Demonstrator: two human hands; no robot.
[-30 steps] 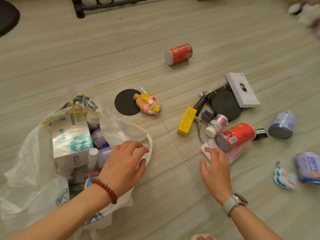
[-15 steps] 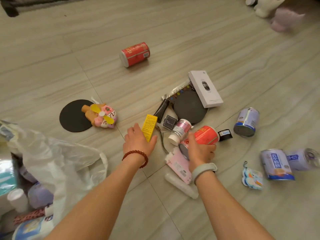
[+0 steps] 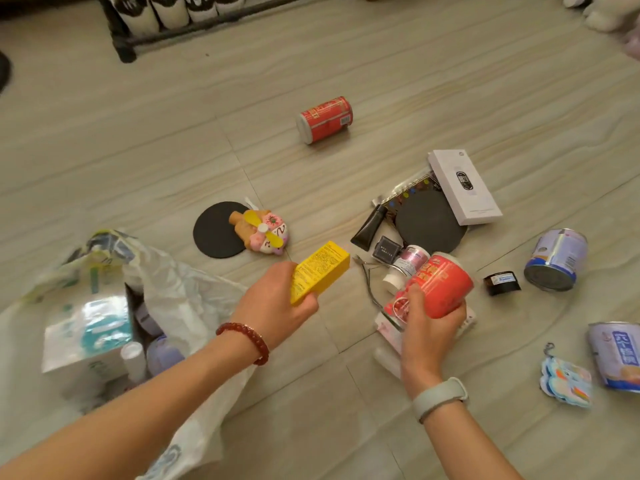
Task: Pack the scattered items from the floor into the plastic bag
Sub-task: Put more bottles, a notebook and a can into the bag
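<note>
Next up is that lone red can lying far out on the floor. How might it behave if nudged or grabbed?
The red can lies on its side on smooth floor, so a nudge would probably roll it. Nothing nearby would stop it. Its rigid round body looks easy to grip one-handed, though possibly slick.

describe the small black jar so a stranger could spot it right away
Start from the red can in the right hand. Just right of it, before the upright purple tin can, a small black round jar lies on the floor. It's the only short black tub with a label.
</note>
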